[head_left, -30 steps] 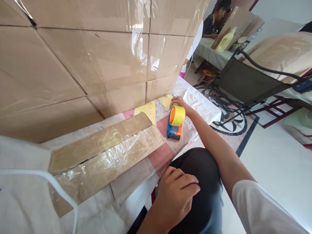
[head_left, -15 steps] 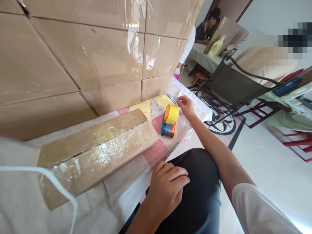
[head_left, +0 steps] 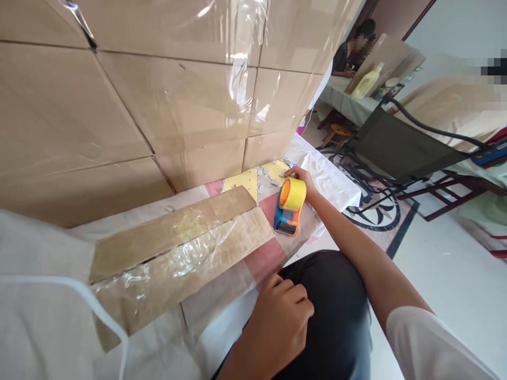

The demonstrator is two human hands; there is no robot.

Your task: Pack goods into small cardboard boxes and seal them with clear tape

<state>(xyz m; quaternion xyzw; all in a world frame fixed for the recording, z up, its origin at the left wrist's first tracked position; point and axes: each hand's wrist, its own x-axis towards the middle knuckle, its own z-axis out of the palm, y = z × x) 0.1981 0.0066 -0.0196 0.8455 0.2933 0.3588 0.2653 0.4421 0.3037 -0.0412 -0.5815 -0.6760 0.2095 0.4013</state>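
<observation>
**A:** Reference for directions?

**B:** Clock positions are taken about the blue-and-orange plastic tape dispenser with a broad yellow roll (head_left: pixel 290 208), with 12 at the top of the view. It is set down on a surface covered in pink, yellow and pale patterned cloth (head_left: pixel 266 256).

**A:** Pieces being worked on?

**B:** Small, pale, flat scraps (head_left: pixel 274 182), material not identified, are seen scattered at 11 o'clock, near the foot of the tall brown cardboard block faced with glossy clear tape (head_left: pixel 198 105).

**A:** State of the hands?

**B:** The right hand (head_left: pixel 304 180) is noted at 1 o'clock, partly hidden by the roll, its fingers bent and their tips right at one scrap. Whether that scrap is pinched or only touched cannot be told. The left hand (head_left: pixel 282 316) is noted at 6 o'clock, before the dark-trousered knee (head_left: pixel 340 295), loosely curled, back upward. Its palm is hidden; whether anything is held cannot be made out.

**A:** Other items?

**B:** A long brown cardboard box with a lengthwise seam and shiny clear tape (head_left: pixel 186 261) is recorded at 8 o'clock.

**A:** Good technique?

**B:** By judgement, scraps this thin are best lifted by one edge between thumb and forefinger, singly. Should the cloth ruck, it could be steadied by the left hand. The right wrist should be kept high: the dispenser lies close by and might be knocked.
</observation>
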